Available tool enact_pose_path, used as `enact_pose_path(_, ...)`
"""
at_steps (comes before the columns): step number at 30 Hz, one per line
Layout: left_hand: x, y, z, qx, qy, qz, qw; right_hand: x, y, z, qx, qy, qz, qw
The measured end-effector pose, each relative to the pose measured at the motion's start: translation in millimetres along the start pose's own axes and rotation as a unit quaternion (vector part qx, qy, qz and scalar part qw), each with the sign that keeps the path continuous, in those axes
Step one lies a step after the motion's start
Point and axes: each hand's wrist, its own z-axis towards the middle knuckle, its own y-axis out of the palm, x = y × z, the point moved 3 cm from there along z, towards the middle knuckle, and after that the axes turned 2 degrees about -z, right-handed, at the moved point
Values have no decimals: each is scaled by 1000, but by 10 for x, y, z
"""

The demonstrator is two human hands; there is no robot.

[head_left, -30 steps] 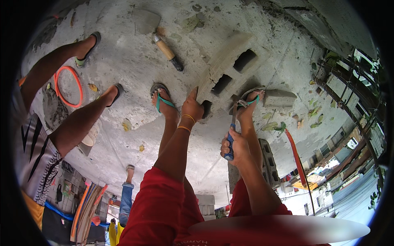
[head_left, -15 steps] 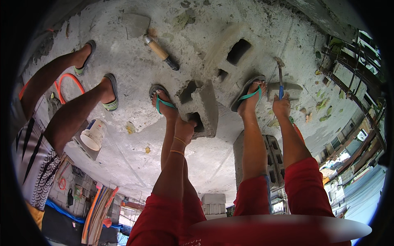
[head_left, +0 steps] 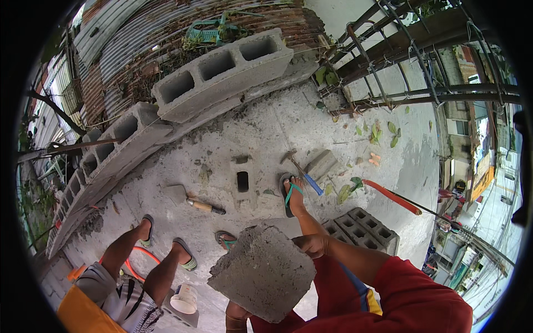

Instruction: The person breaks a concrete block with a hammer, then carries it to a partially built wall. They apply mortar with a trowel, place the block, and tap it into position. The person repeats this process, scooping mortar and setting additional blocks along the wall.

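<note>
I hold a rough grey chunk of concrete block (head_left: 264,272) up close in front of me. My right hand (head_left: 311,244) grips its upper right edge. My left hand (head_left: 236,312) supports it from below and is mostly hidden by the block. Both of my feet in green flip-flops (head_left: 291,191) stand on the concrete ground. A hammer with a blue handle (head_left: 304,173) lies beside my right foot. A small hollow block (head_left: 242,180) lies just to the left of that foot.
A trowel (head_left: 194,201) lies on the ground at left. Another person (head_left: 127,277) sits at lower left near an orange hose (head_left: 139,261) and a white cup (head_left: 183,299). A low wall of hollow blocks (head_left: 222,72) runs behind; stacked blocks (head_left: 361,227) and a red-handled tool (head_left: 394,197) lie right.
My hands were down at the ground, the right one holding the blue-handled hammer. Now the hammer lies on the ground and both hands have raised the block chunk; the view has swung round.
</note>
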Motion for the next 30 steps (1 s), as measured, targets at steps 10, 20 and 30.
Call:
enact_pose_path(10,1016,569,117,39,41,-225,973,-1371,684,-1135,106,-164,-443,875)
enact_pose_path(20,1224,1398,808,36,58,-502,862,-2972,2028,-1775,166,-168,-549,802)
enact_pose_path(30,1011,1878,1170,-129,24,-578,805,-2855,2378,-1606,344,22,-578,739)
